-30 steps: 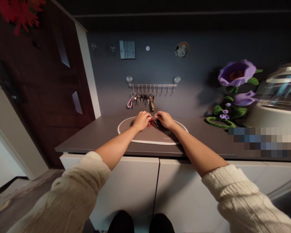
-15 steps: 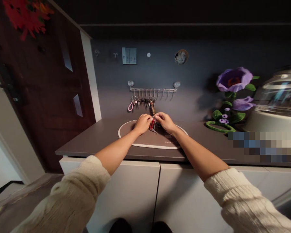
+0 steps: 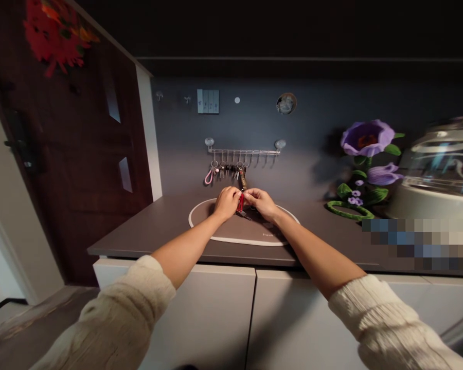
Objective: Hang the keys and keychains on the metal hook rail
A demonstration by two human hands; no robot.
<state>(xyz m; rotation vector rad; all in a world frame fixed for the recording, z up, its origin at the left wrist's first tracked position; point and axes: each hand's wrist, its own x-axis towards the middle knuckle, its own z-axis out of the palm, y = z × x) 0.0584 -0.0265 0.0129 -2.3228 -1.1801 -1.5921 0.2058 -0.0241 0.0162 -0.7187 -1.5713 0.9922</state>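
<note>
Fingertips of my left hand (image 3: pixel 227 203) and my right hand (image 3: pixel 261 203) meet above the oval brown mat (image 3: pixel 235 235) with a white rim. Both hands are closed in a pinch on a bunch of keys (image 3: pixel 242 204), at its top. A red loop or strap and metal keys dangle from it between the hands; fingers hide the ring itself. Just behind, a hook rail (image 3: pixel 245 152) on the wall carries several key bunches, one with a pink strap (image 3: pixel 209 176) and one with a brown patterned fob (image 3: pixel 243 179).
The mat lies on a dark counter (image 3: pixel 139 234) above white cabinet doors (image 3: pixel 200 308). To the right stand a purple flower ornament (image 3: pixel 368 139) and a white appliance with a clear dome (image 3: pixel 443 169). At left is a dark red door (image 3: pixel 96 216). A dark shelf runs overhead.
The view has tilted upward, so the scene sits lower in the picture. My hands have drawn slightly closer together, and the red part now hangs straight down between them.
</note>
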